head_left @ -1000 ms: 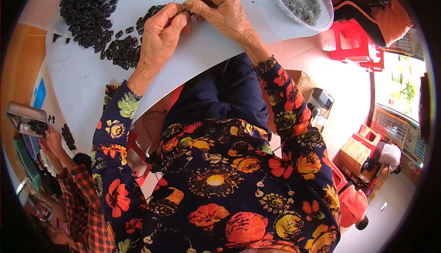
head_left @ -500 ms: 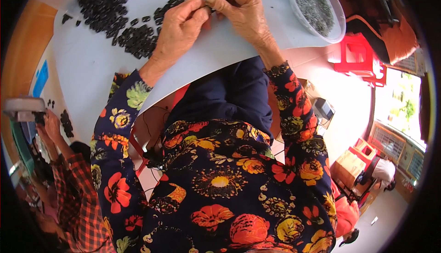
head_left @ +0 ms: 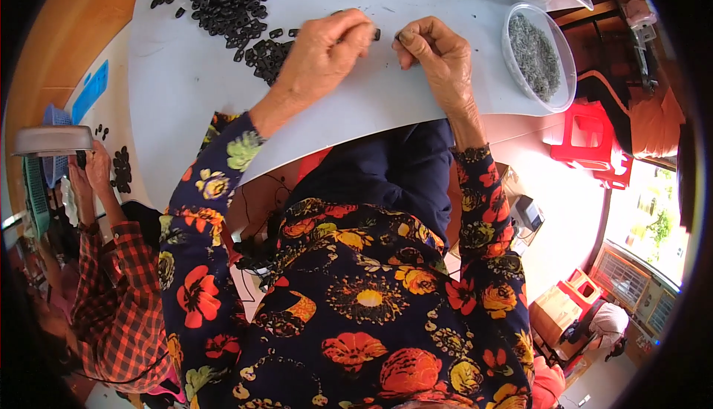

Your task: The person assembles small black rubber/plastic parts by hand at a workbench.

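A: Which packages appear in the view?
B: One cardboard box (head_left: 558,312), tan and roughly cubic, stands on the floor at the lower right, near a small red crate (head_left: 584,285) just above it.

A: Any labels or signs?
B: A flat blue rectangular sheet (head_left: 90,90) lies at the left on the pale table edge; whether it is a label or a card cannot be told. The transparent round tub (head_left: 539,56) at the upper right bears no visible label.

A: Any screens?
B: None can be made out. A small grey boxlike device (head_left: 529,213) sits on the floor right of centre; its face is too small to read as a screen.
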`<state>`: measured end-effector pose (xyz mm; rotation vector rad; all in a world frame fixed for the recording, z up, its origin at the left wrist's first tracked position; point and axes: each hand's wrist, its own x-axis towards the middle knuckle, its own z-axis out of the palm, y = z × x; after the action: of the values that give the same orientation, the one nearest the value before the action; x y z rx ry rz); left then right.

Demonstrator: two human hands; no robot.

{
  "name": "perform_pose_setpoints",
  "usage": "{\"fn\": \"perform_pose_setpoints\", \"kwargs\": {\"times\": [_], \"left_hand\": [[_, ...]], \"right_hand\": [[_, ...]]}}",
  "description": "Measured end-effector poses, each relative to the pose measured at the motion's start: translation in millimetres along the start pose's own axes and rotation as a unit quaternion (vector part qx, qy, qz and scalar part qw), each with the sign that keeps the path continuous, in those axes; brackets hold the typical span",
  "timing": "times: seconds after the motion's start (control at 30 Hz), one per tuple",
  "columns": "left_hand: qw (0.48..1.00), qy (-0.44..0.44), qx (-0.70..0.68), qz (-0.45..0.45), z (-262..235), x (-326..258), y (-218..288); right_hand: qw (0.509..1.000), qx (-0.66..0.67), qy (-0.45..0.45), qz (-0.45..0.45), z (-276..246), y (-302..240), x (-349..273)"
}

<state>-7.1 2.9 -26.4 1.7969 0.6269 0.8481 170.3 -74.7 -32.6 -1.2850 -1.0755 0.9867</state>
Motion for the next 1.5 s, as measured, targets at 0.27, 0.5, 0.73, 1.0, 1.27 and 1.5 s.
{"fn": "perform_pose_setpoints", "kwargs": {"times": [0.27,0.5,0.73,1.0,1.27,1.5], "left_hand": [[0.849,0.079,0.513,0.1,-124,10,-41],[0.886,0.049,0.447,0.113,-107,14,-45],[0.965,0.019,0.262,0.008,-106,12,-27],[0.904,-0.044,0.418,0.078,-104,16,-21],[0.888,-0.101,0.443,0.065,-98,13,-18],[0.899,-0.102,0.42,0.065,-99,14,-22]], "right_hand": [[0.999,-0.015,-0.028,-0.022,9,-3,0],[0.999,-0.01,-0.028,-0.015,11,-11,0],[0.999,-0.022,-0.026,-0.018,7,-9,-1],[0.999,-0.007,-0.034,-0.017,7,-6,-2],[0.999,-0.021,-0.03,-0.02,10,-9,-3],[0.999,-0.025,-0.039,-0.025,8,-6,-2]]}}
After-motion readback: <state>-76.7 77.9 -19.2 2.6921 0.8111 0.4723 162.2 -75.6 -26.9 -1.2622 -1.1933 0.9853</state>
